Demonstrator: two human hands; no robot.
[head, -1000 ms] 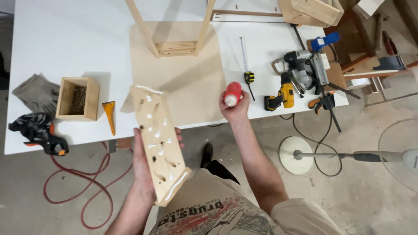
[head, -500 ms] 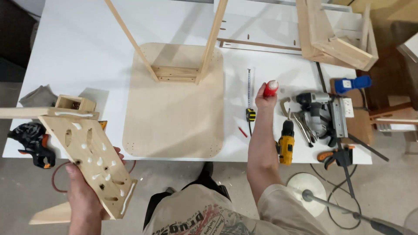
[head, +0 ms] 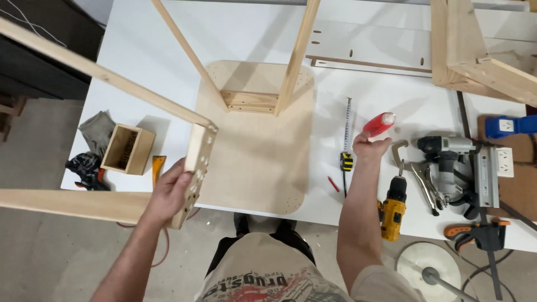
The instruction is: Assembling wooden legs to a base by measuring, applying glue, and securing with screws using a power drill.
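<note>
Wooden frame piece (head: 193,168) sits in our left hand (head: 170,193), fingers wrapped around its drilled end block at about 8 o'clock in the view; 2 long rails run from that block toward 9 and 10 o'clock, off the table's edge. Our right hand (head: 369,148) is at 3 o'clock from the centre, fingers closed around a red bottle (head: 379,124) tilted with its white tip toward 2 o'clock, above the white table (head: 140,56). Just at 9 o'clock from that hand lies a tape measure (head: 347,159), its blade stretched toward 12. At 5 o'clock from the hand stands a yellow drill (head: 392,210), with locking pliers (head: 417,179) and a nail gun (head: 456,162) beside it. A plywood panel (head: 254,156) with 2 upright legs fills the middle. A small wooden box (head: 127,150) rests at 9 o'clock.
</note>
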